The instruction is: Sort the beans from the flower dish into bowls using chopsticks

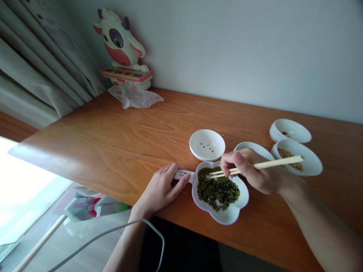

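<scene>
My left hand (166,185) is closed around the handle of a white, flower-shaped dish (231,215) with a lilac rim. Small green beans (210,192), mixed with darker ones, lie in this dish. In my right hand (252,172) is a pair of wooden chopsticks (275,163), their tips down among the beans at the dish's far left. Just behind the dish stands a white bowl (207,155) with several small beans on its bottom. Another white bowl (252,146) is partly hidden behind my right hand.
Two more white bowls stand to the right: one (312,164) holds tan pieces, the farther one (300,132) a few small reddish bits. A cow-shaped toy keyboard (127,73) and a crumpled plastic bag (136,97) sit at the back left. A grey cable (113,228) crosses my left forearm.
</scene>
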`<state>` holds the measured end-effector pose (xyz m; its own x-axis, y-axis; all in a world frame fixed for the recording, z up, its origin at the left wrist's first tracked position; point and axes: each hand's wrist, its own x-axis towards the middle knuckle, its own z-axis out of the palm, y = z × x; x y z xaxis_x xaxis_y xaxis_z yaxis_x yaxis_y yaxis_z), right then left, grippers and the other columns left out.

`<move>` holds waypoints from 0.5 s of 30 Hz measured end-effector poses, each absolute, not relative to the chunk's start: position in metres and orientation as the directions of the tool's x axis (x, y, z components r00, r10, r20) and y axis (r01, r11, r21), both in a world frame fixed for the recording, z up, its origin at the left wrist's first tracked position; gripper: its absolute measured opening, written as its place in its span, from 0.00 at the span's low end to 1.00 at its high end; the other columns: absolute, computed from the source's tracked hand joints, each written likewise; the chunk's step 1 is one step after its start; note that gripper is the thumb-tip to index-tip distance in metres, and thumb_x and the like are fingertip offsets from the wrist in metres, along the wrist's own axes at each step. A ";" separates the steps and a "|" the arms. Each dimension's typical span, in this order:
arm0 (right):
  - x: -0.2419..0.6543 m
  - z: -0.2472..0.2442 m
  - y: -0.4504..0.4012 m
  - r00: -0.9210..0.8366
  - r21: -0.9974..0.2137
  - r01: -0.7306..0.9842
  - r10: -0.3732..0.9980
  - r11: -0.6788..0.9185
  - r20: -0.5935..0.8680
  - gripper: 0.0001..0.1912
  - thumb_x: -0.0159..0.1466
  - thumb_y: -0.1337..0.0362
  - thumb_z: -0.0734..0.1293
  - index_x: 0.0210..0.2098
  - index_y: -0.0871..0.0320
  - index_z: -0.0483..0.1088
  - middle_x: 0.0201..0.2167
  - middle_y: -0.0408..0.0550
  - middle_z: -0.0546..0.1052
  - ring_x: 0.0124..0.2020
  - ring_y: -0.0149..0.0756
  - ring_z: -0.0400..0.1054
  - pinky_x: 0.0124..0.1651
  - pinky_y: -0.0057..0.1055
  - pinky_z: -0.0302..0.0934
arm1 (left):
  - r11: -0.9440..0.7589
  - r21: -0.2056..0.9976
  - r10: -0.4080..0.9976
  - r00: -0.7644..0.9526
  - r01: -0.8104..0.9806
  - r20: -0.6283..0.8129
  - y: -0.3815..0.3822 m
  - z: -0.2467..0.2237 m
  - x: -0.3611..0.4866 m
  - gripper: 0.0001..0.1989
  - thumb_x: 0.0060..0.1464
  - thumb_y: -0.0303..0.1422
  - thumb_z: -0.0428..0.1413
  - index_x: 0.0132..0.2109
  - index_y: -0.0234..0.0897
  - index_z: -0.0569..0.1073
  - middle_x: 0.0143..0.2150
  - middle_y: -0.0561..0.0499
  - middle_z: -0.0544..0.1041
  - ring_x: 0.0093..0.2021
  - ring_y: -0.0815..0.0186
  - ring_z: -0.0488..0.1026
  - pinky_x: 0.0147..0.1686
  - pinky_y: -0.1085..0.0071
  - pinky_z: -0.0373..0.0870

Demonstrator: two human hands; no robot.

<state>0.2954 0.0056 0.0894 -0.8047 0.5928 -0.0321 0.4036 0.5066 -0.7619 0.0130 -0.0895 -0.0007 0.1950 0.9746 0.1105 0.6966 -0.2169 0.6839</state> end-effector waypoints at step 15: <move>0.298 0.089 0.006 -0.802 -0.764 0.412 0.595 0.495 -0.047 0.40 0.76 0.37 0.42 0.29 0.57 0.70 0.24 0.45 0.72 0.26 0.33 0.63 0.33 0.33 0.56 | -0.219 0.687 0.974 0.194 0.692 0.114 -0.089 0.001 0.014 0.14 0.73 0.45 0.50 0.48 0.41 0.74 0.40 0.48 0.79 0.39 0.60 0.77 0.42 0.65 0.71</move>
<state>0.2980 0.0062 0.0893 -0.8024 0.5950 -0.0473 0.4125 0.4954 -0.7645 0.0136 -0.0893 0.0005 0.1945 0.9742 0.1143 0.6925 -0.2189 0.6875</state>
